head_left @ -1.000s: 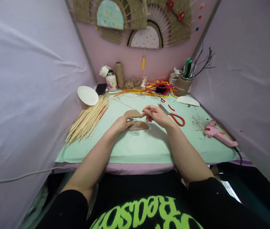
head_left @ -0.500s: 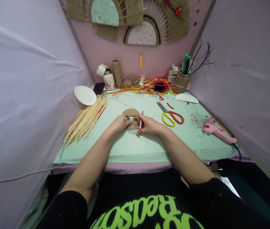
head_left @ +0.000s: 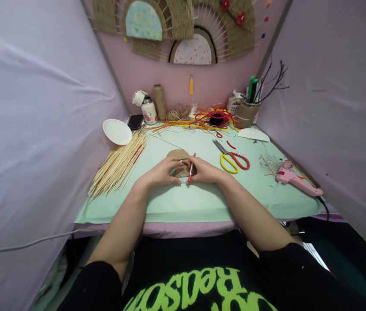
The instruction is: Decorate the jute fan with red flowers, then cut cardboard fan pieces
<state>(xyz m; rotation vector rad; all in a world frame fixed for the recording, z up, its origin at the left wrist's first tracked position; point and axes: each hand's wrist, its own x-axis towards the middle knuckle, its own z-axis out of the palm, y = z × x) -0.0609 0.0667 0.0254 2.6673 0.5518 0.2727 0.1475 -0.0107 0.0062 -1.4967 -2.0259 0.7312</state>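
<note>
A round piece of brown cardboard (head_left: 178, 153) lies on the table in front of me, partly covered by my hands. Over its near part is a clear protractor (head_left: 184, 178), its curved edge towards me. My left hand (head_left: 162, 172) grips the protractor from the left, fingers at the straight edge and thumb by the curve. A red-and-silver pen (head_left: 191, 169) is held in my right hand (head_left: 205, 170), between thumb and fingers. The right fingertips also rest at the protractor's right side; their exact contact is hidden.
Scissors (head_left: 230, 156) lie right of my hands, with a pink glue gun (head_left: 296, 178) farther right. Thin wooden sticks (head_left: 118, 166) and a white oval disc (head_left: 117, 131) are at left. Coloured cords (head_left: 215, 115), a bottle (head_left: 149, 110) and a pot of branches (head_left: 247, 113) line the back.
My left hand has spread around the protractor, its thumb moving down towards the near curved edge. The right hand keeps the pen in nearly the same place. The view has shifted slightly.
</note>
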